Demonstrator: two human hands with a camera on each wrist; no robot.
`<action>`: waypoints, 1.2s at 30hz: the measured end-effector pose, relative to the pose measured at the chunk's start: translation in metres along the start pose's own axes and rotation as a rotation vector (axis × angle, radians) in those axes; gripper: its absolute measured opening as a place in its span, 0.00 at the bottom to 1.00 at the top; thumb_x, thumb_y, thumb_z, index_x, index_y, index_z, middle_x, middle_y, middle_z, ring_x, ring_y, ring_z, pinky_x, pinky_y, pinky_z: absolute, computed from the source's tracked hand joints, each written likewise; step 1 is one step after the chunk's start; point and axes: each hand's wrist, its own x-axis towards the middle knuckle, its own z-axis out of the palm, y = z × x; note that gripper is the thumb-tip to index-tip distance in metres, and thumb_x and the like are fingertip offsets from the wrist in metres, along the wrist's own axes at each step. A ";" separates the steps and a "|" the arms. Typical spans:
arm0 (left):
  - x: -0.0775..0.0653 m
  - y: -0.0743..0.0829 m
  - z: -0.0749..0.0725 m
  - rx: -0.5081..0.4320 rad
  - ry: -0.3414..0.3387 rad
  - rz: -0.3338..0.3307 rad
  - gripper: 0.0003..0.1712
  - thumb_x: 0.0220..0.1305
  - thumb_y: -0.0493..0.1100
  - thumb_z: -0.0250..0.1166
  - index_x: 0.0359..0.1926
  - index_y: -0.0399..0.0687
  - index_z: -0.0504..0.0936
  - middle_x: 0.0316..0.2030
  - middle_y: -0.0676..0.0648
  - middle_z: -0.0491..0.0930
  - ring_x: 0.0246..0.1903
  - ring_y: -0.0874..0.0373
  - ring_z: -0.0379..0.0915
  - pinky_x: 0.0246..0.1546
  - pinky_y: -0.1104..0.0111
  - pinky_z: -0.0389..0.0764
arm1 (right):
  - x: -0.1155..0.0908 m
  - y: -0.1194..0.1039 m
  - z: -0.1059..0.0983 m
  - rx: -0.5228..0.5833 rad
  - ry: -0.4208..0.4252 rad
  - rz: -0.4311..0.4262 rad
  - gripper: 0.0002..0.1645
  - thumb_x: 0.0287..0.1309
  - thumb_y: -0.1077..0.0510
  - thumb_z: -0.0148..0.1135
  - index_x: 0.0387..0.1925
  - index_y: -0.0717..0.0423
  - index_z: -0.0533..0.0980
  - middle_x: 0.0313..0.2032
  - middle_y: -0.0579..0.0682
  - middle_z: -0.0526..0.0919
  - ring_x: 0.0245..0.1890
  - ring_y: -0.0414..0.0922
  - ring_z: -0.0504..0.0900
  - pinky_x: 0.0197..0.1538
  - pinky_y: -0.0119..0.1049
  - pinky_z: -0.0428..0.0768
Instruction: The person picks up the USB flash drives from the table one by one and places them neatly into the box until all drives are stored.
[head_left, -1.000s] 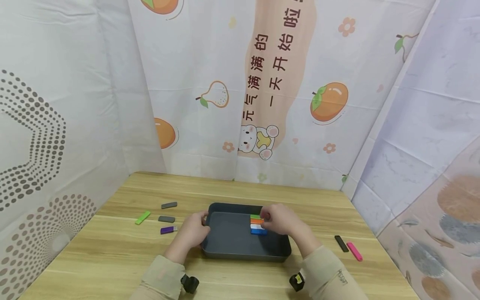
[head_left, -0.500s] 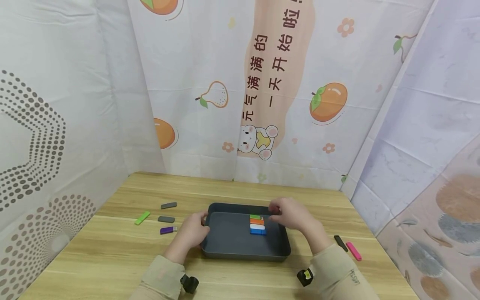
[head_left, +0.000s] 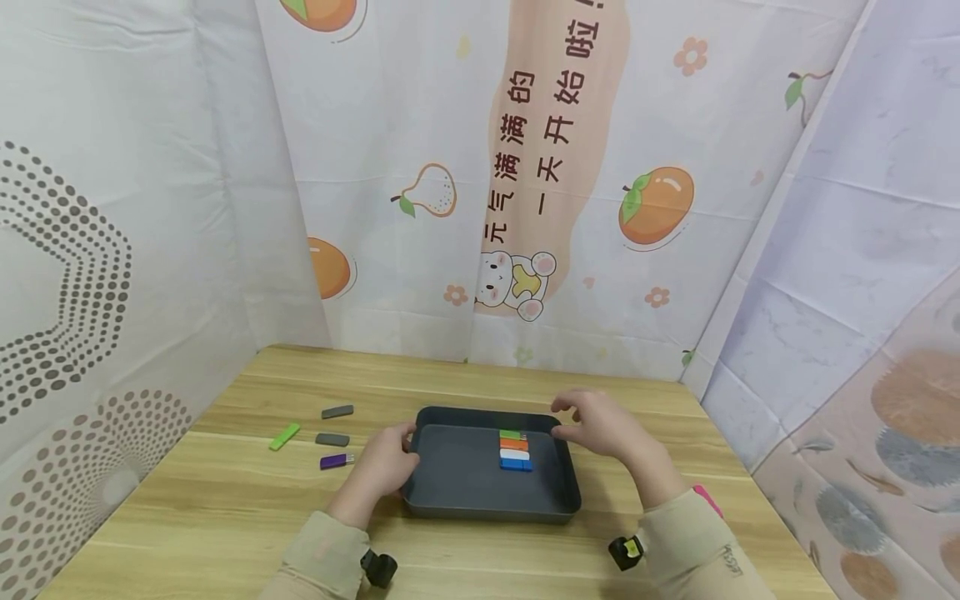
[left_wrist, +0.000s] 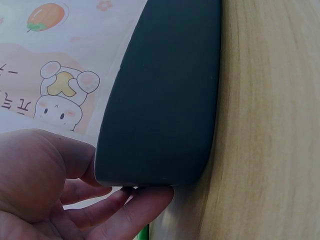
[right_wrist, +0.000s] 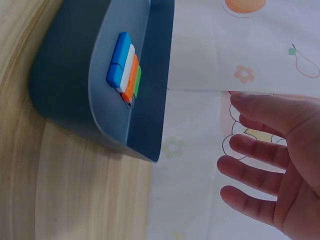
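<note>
A dark grey tray [head_left: 457,475] rests on the wooden table in the head view. Inside, toward its right, lie USB sticks side by side: green [head_left: 510,434], orange [head_left: 514,444], white [head_left: 514,454] and blue [head_left: 516,464]. With thumb at the rim and fingers against the outer wall, my left hand [head_left: 387,460] holds the tray's left end. My right hand [head_left: 598,423] hovers over the back right corner, its fingers relaxed and spread. In the right wrist view nothing is in the right hand [right_wrist: 285,160], which is apart from the tray [right_wrist: 115,120].
Left of the tray lie a bright green stick [head_left: 285,436], two grey sticks [head_left: 337,411] and a purple USB stick [head_left: 335,461]. A pink stick [head_left: 707,497] shows partly behind the right sleeve. Printed curtains surround the table.
My right hand has drawn away from the sticks, rightward and slightly back, and its fingers have spread. Its forearm now hides the black stick at the right. The left hand has stayed put.
</note>
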 end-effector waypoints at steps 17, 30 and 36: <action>0.000 -0.001 0.000 -0.003 0.000 -0.003 0.31 0.63 0.30 0.62 0.69 0.32 0.71 0.50 0.34 0.78 0.28 0.54 0.78 0.16 0.65 0.81 | -0.015 0.026 -0.014 0.004 0.038 0.024 0.39 0.56 0.43 0.75 0.65 0.55 0.75 0.62 0.56 0.78 0.55 0.60 0.80 0.56 0.58 0.79; -0.001 0.000 -0.001 -0.005 -0.004 -0.006 0.32 0.62 0.30 0.60 0.68 0.31 0.71 0.47 0.35 0.79 0.28 0.53 0.78 0.16 0.64 0.81 | -0.025 0.049 -0.020 0.009 0.054 0.043 0.45 0.53 0.42 0.77 0.67 0.58 0.72 0.63 0.61 0.76 0.56 0.63 0.79 0.57 0.60 0.77; 0.000 0.000 0.000 0.001 -0.002 -0.002 0.31 0.62 0.30 0.61 0.68 0.31 0.71 0.47 0.35 0.79 0.27 0.53 0.78 0.16 0.64 0.81 | -0.031 0.058 -0.024 0.019 0.037 0.067 0.48 0.53 0.40 0.76 0.68 0.61 0.71 0.64 0.64 0.74 0.56 0.65 0.78 0.55 0.61 0.78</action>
